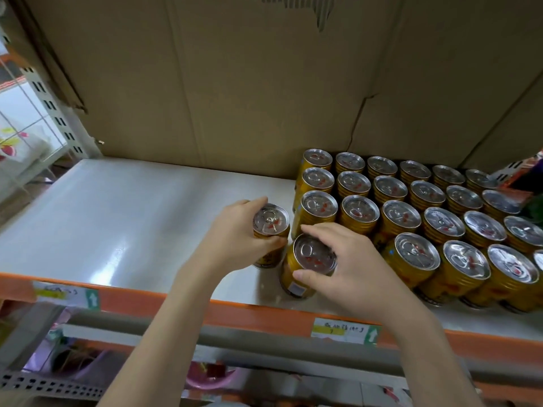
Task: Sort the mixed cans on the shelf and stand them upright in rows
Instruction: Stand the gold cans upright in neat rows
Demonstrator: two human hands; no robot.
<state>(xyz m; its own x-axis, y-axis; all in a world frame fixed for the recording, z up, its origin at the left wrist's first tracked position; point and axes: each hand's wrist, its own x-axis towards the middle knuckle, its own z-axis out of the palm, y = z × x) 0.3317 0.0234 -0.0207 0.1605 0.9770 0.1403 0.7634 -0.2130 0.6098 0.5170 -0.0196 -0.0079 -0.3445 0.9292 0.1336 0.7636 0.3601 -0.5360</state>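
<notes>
Two gold cans with silver pull-tab lids stand upright on the white shelf, just left of the block of rows. My left hand wraps the further can from its left side. My right hand grips the nearer can by its rim, thumb in front and fingers behind. Several rows of matching gold cans stand upright on the shelf's right half, packed close together.
Brown cardboard lines the back of the shelf. An orange front rail carries paper price labels. The left half of the shelf is bare white board. A perforated upright stands at the far left, and a lower shelf holds pink items.
</notes>
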